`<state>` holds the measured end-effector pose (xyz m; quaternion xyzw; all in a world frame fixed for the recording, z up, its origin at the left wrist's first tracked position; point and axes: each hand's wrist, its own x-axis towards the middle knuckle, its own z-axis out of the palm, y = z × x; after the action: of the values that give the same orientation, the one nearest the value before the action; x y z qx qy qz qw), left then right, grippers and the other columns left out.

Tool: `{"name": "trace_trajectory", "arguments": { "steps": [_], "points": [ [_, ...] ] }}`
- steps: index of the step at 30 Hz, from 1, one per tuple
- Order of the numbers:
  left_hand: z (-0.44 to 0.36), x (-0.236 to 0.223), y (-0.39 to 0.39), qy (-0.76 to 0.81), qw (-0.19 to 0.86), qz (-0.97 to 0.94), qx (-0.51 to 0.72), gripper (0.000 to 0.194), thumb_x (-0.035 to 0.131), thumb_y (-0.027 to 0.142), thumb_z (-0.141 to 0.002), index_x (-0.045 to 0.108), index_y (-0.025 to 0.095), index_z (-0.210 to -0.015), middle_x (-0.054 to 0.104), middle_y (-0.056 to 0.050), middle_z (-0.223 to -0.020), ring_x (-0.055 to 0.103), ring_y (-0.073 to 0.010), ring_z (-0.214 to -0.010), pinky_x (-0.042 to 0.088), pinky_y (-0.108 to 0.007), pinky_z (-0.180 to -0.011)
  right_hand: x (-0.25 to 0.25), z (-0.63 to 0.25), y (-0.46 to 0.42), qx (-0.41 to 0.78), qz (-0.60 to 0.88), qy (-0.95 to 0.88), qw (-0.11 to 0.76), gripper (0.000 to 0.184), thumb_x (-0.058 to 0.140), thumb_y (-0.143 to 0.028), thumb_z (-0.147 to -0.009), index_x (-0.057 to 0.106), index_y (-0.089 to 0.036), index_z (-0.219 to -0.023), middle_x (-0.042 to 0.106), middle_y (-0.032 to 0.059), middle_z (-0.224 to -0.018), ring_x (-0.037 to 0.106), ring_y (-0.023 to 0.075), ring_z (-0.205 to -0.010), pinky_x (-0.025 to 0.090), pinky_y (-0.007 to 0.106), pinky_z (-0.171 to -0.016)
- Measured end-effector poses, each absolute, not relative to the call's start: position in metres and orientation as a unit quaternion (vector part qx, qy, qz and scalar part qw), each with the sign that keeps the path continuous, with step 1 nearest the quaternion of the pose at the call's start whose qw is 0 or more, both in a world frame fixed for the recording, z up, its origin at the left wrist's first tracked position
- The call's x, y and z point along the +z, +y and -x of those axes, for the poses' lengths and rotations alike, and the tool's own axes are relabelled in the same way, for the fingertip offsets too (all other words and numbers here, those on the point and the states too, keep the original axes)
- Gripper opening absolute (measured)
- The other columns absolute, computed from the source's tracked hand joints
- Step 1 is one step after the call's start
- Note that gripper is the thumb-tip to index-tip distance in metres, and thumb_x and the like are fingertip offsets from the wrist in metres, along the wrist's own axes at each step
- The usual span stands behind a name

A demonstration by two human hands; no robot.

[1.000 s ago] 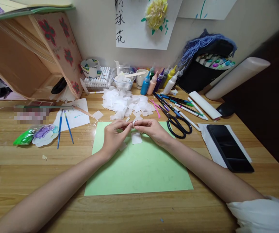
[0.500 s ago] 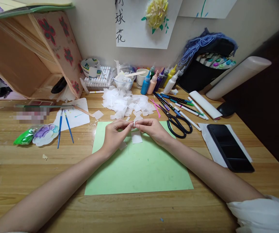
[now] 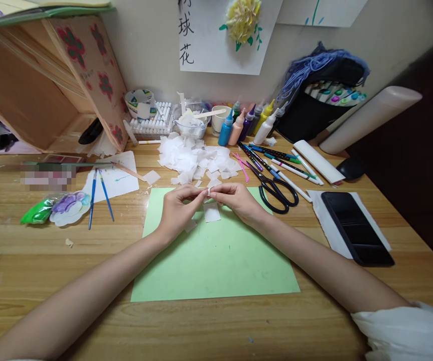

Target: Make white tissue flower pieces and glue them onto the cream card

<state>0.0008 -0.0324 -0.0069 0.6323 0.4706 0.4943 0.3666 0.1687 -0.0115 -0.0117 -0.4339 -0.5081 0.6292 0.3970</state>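
Tiny white scrap (image 3: 208,192), pinched and mostly hidden! At its six o'clock, a plain white paper square (image 3: 212,212), flat, top edge covered.

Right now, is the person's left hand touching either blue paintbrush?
Apart. The head view shows it plainly: wooden tabletop and a strip of green sheet lie between the left hand and the nearer blue paintbrush.

The paper square (image 3: 212,212) and scraps (image 3: 186,158) are coloured white; the sheet (image 3: 216,271) is tinted pale green. The worktop (image 3: 163,331) is streaked with brown grain. Blue is shown by 2 paintbrushes (image 3: 93,200), and the peach box (image 3: 96,108) is patterned with red-and-green flowers (image 3: 105,86).
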Motion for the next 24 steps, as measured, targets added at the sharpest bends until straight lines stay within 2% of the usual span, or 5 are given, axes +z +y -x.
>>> {"name": "trace_trajectory", "arguments": {
  "steps": [6, 11, 17, 24],
  "points": [
    [-0.001, -0.005, -0.033, 0.470, 0.355, -0.646, 0.486, 0.015, 0.064, 0.033, -0.078, 0.074, 0.022, -0.081, 0.067, -0.002, -0.073, 0.058, -0.0134, -0.068, 0.045, -0.025, -0.062, -0.012, -0.168, -0.012, 0.623, 0.433, -0.512, 0.401, 0.018, 0.071, -0.032, -0.066, 0.072, -0.017, -0.075, 0.066, 0.0004, -0.071, 0.047, 0.0089, -0.060, 0.035, 0.024, -0.058],
    [-0.003, -0.002, -0.035, 0.471, 0.341, -0.663, 0.471, 0.021, 0.068, 0.035, -0.074, 0.072, 0.021, -0.089, 0.066, -0.003, -0.075, 0.056, -0.0124, -0.065, 0.046, -0.025, -0.060, -0.012, -0.167, -0.013, 0.600, 0.434, -0.531, 0.413, 0.018, 0.069, -0.034, -0.068, 0.071, -0.016, -0.072, 0.064, 0.0007, -0.070, 0.050, 0.0107, -0.061, 0.037, 0.024, -0.059],
    [-0.001, -0.001, -0.035, 0.477, 0.353, -0.647, 0.479, 0.017, 0.062, 0.033, -0.079, 0.071, 0.019, -0.074, 0.066, -0.002, -0.072, 0.058, -0.0128, -0.068, 0.045, -0.024, -0.062, -0.006, -0.165, -0.016, 0.605, 0.435, -0.528, 0.407, 0.021, 0.071, -0.035, -0.066, 0.065, -0.015, -0.069, 0.061, -0.0002, -0.068, 0.050, 0.0104, -0.061, 0.038, 0.025, -0.060],
    [0.000, -0.005, -0.031, 0.508, 0.408, -0.575, 0.495, 0.021, 0.060, 0.036, -0.079, 0.064, 0.016, -0.074, 0.064, -0.002, -0.072, 0.057, -0.0126, -0.067, 0.045, -0.024, -0.064, -0.003, -0.163, -0.016, 0.591, 0.447, -0.531, 0.410, 0.023, 0.070, -0.036, -0.066, 0.059, -0.016, -0.066, 0.052, -0.0033, -0.060, 0.045, 0.0090, -0.055, 0.037, 0.024, -0.055]
  ]
}}
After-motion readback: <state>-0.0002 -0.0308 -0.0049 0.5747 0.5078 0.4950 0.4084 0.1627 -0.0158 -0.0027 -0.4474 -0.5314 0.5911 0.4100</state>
